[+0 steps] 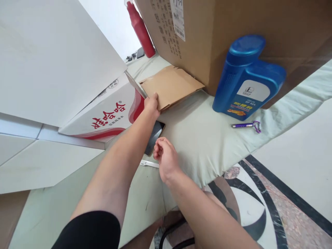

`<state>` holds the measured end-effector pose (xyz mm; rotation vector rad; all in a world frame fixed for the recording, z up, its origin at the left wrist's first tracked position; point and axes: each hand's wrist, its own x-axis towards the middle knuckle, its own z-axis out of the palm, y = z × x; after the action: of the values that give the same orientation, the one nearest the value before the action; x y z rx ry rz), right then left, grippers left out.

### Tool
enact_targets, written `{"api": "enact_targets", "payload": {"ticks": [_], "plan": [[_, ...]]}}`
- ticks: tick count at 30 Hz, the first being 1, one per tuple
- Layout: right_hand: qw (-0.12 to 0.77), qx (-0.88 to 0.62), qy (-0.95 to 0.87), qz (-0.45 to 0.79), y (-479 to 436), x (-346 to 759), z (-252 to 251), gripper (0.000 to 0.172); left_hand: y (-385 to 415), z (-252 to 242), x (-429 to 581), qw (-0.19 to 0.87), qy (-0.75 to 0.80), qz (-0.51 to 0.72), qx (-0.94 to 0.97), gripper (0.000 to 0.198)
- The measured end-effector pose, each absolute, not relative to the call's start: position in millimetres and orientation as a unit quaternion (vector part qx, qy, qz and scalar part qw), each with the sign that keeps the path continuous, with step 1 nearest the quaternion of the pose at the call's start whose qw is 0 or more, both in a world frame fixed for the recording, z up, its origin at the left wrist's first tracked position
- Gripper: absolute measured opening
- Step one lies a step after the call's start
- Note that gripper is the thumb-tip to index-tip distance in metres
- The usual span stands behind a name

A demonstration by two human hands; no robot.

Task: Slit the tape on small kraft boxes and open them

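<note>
Left hand (153, 103) has a narrow grip on the near corner of a flat brown cardboard piece (171, 84), thumb on top; the fingers underneath are mostly hidden. Right hand (166, 155) is loosely curled, fingertips bent in toward the thumb, and honestly I can't tell if anything small is tucked in there.

Room-wise, the left side is tight: the white carton (103, 121) with red lettering is right beside the left hand, and the big brown box (186, 41) stands behind the cardboard's far side. Way more space to the right, where there's a bare stretch of pale green cloth (192, 135) before you get to the blue bottle (243, 83) and the purple-handled tool (243, 125). The cloth's edge runs diagonally past the tool, with patterned floor (249, 197) beyond it.

The cardboard reaches up and right from the left hand, well ahead of the right one. A dark, glossy phone-like slab (155, 136) lies between the two hands, partly covered by the left forearm, and a thin white strip (149, 163) sits just beside the right hand.
</note>
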<state>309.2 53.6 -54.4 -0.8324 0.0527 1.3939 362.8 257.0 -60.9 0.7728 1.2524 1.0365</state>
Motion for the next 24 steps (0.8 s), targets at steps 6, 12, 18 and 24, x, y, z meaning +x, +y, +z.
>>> {"api": "enact_targets", "payload": {"ticks": [6, 12, 18, 24], "plan": [[0.687, -0.370, 0.030, 0.625, 55, 314, -55, 0.013, 244, -63, 336, 0.734, 0.551, 0.269, 0.291, 0.032], [0.682, -0.361, 0.026, 0.636, 55, 310, -53, 0.013, 238, -57, 307, 0.678, 0.604, 0.226, 0.352, 0.027], [0.691, -0.364, 0.026, 0.624, 56, 314, -54, 0.012, 180, -43, 257, 0.578, 0.537, 0.287, 0.543, 0.033], [0.687, -0.375, 0.006, 0.622, 52, 309, -54, 0.015, 84, -58, 130, 0.721, 0.444, 0.294, 0.444, 0.062]]}}
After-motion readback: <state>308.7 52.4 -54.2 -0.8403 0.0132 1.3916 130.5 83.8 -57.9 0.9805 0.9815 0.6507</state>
